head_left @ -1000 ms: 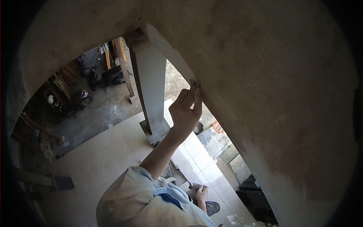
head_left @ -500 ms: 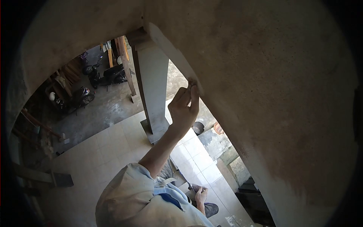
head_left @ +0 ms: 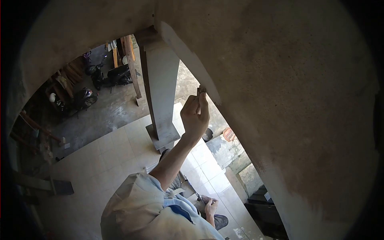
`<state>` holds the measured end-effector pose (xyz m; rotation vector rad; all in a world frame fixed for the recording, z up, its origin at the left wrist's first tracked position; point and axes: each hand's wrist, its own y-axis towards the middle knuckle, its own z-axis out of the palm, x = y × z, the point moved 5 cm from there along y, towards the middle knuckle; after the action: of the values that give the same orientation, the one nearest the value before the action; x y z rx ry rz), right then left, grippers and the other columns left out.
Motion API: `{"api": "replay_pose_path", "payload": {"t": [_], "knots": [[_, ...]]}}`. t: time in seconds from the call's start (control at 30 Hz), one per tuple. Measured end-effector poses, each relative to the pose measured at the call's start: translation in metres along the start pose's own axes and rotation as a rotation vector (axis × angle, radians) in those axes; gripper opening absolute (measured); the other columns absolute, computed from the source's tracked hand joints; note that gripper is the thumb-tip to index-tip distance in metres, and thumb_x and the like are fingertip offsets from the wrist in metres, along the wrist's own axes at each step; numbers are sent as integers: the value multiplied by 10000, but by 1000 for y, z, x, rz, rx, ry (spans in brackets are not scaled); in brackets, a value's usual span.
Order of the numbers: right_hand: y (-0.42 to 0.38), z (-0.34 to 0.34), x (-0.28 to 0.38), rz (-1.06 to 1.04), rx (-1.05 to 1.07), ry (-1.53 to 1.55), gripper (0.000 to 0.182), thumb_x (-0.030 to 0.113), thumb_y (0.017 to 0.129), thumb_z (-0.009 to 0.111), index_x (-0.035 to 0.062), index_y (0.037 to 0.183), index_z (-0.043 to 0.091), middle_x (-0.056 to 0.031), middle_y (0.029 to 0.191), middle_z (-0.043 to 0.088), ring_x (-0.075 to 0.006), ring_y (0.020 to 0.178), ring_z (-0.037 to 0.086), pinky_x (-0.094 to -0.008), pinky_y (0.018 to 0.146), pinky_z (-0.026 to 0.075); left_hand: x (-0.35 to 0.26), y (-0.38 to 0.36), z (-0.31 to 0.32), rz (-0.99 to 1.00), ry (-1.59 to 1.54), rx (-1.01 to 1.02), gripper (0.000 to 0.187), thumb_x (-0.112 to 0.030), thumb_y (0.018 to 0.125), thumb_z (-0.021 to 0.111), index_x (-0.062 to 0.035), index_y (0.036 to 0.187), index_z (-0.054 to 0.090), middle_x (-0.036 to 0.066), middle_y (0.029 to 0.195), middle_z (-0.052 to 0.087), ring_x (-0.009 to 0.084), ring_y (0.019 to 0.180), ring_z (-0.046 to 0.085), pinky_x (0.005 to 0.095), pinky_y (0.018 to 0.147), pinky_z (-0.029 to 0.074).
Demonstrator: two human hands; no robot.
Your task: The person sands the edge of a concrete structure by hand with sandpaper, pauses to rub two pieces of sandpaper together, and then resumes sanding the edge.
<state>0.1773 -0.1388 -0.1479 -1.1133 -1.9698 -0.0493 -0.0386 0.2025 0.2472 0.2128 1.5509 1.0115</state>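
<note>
My left hand [head_left: 195, 118] is raised at the end of my outstretched arm, fingers curled and thumb pressed in a pinch. Between the fingertips sits a small dark, flat-looking piece [head_left: 200, 91], right at the edge of the brown plastered wall [head_left: 280, 92]. A lighter grey band [head_left: 188, 60] runs along that edge above the hand. Lower down, near my body, my right hand [head_left: 211, 207] is closed round a dark tool [head_left: 205, 199]. A long thin strip extends from the tool up and to the left; its exact kind I cannot tell.
A grey pillar [head_left: 161, 88] stands left of my raised hand on the tiled floor [head_left: 108, 150]. Motorbikes [head_left: 110, 76] are parked far below at the left. A black box-like object [head_left: 266, 214] lies under the wall at the lower right. A dark bucket [head_left: 207, 135] shows beyond my wrist.
My left hand has eased off the wall's edge, so the small dark piece and more of the grey band show. The view has shifted slightly; my right hand keeps its hold.
</note>
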Motion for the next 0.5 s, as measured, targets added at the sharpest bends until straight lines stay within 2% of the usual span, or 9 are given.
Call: {"api": "replay_pose_path", "payload": {"t": [0.07,0.13,0.23,0.27,0.33,0.43,0.47,0.5], "knots": [[-4,1,-2,-32,-4,30,285,238,930,514,-31,1026,507,-234,941,617,-332,893,625,-402,805,471,12,5,2,-101,-91,-52,213,-89,943,535,10,782,634,-19,576,396,23,475,309,247,425,209],[-7,-4,13,-13,-7,53,275,226,929,518,-35,1014,513,-233,933,619,-326,879,627,-395,795,476,11,3,3,-135,-116,-68,281,-127,954,528,2,708,572,-18,568,424,24,479,326,243,434,214],[-8,-3,12,-4,-17,31,267,218,928,518,-35,1013,514,-233,925,621,-326,867,630,-395,788,478,26,6,0,-352,-169,-184,328,-180,965,518,-6,689,553,-11,548,452,34,479,347,247,440,234],[-5,-1,5,-11,-24,16,264,217,927,518,-33,1013,514,-234,924,622,-328,863,631,-395,788,478,30,12,-4,-316,-133,-216,362,-233,970,511,-10,690,563,-3,523,465,41,478,362,257,443,253],[-2,0,-2,-25,-26,25,264,218,924,522,-31,1012,514,-234,922,624,-335,861,631,-401,790,477,32,26,-6,-393,-92,-149,384,-249,969,515,-26,656,532,-14,506,433,43,476,348,260,450,252],[-1,3,-4,-26,-16,60,271,226,918,534,-31,1002,517,-230,917,624,-338,856,626,-407,790,473,28,30,0,-393,-114,-141,408,-250,969,518,-40,620,482,-24,498,381,43,474,318,268,446,237],[-3,1,0,-19,-17,48,275,230,915,540,-32,995,520,-229,913,623,-332,850,623,-405,785,472,22,23,2,-371,-133,-165,422,-244,971,514,-44,605,445,-31,500,324,43,474,287,274,444,222],[-4,0,2,-12,-19,33,279,233,913,547,-34,988,523,-227,908,622,-326,844,620,-403,780,472,18,11,6,-316,-150,-141,422,-241,971,514,-40,607,445,-29,504,330,44,474,288,275,444,225]]}}
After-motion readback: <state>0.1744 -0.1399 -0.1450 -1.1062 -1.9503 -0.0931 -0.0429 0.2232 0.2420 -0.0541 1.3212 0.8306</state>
